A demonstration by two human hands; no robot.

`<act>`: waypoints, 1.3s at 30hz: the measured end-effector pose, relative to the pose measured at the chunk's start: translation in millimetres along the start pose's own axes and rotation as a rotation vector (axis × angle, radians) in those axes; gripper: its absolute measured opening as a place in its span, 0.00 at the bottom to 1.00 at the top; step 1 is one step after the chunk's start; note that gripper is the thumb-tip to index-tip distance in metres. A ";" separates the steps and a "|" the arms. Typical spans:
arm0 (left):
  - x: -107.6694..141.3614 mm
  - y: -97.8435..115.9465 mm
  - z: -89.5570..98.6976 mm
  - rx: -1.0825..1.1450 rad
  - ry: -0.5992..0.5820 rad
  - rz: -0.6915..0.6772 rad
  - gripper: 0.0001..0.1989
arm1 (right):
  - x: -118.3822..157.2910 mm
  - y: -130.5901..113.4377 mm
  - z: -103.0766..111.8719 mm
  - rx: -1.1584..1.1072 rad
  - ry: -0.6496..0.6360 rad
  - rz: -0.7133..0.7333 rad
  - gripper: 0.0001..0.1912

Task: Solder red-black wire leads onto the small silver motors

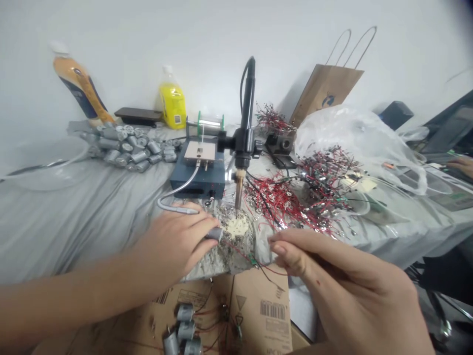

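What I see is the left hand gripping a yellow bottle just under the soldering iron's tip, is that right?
Not quite. The head view shows the left hand gripping a small grey motor, not a yellow bottle. The rest stands: the grip is just under the soldering iron's tip.

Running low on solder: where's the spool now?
In the head view, the solder spool sits just behind the blue soldering station, right of the yellow bottle and left of the iron stand.

Grey cylindrical metal motor (214, 234), partly hidden behind left-hand fingers (195, 228). Anything between right-hand fingertips (277, 250), too small to tell. Orange plastic bottle (79, 86), blurred. Brown corrugated cardboard sheet (254, 301), cut off below. Another person's bare hand (462, 166), cut off at right edge.
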State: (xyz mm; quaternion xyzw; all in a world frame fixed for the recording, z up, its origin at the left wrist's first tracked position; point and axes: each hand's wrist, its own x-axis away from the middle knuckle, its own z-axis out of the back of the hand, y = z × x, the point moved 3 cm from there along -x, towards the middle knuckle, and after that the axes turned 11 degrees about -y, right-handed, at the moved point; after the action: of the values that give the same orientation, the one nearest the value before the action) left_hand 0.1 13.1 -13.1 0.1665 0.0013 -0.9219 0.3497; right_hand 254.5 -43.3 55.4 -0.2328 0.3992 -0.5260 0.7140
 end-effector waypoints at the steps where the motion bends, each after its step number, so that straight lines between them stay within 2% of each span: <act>1: 0.3 0.9 0.2 0.022 0.020 0.002 0.09 | 0.2 1.2 0.6 0.005 -0.014 -0.012 0.07; 7: 4.1 10.6 7.1 0.165 0.170 0.049 0.09 | -4.6 0.4 -8.1 0.149 -0.091 -0.015 0.10; 10: 3.6 12.2 8.2 0.282 0.240 0.110 0.09 | -8.3 -1.2 -15.5 0.127 -0.114 -0.036 0.11; 14: -1.4 9.5 7.7 0.528 0.322 0.159 0.05 | -6.9 1.5 -15.1 0.052 -0.060 -0.078 0.07; 18: -6.3 4.2 4.8 0.733 0.275 0.263 0.04 | -1.8 4.5 -10.0 0.077 0.040 -0.081 0.04; 21: -8.9 0.9 2.3 0.905 0.237 0.376 0.07 | -2.6 3.3 -11.7 0.073 0.067 -0.053 0.04; 24: -10.6 0.4 1.3 1.088 0.222 0.523 0.12 | -6.5 0.7 -16.3 0.091 0.060 0.028 0.07; 29: -13.4 5.4 1.8 1.335 0.197 0.618 0.16 | -7.7 2.8 -21.1 0.166 -0.003 0.086 0.09; 32: -15.1 6.9 1.0 1.418 0.190 0.622 0.15 | -6.7 3.0 -20.8 0.165 0.024 0.076 0.08; 39: -18.9 7.1 0.7 1.461 0.248 0.519 0.15 | -13.4 -2.7 -27.9 0.109 0.070 0.139 0.09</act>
State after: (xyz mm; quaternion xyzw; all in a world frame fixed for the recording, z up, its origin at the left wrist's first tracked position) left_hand 17.8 19.8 -5.9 0.4511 -0.6052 -0.5528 0.3531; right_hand 228.5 -29.2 45.9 -0.1467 0.4097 -0.5040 0.7461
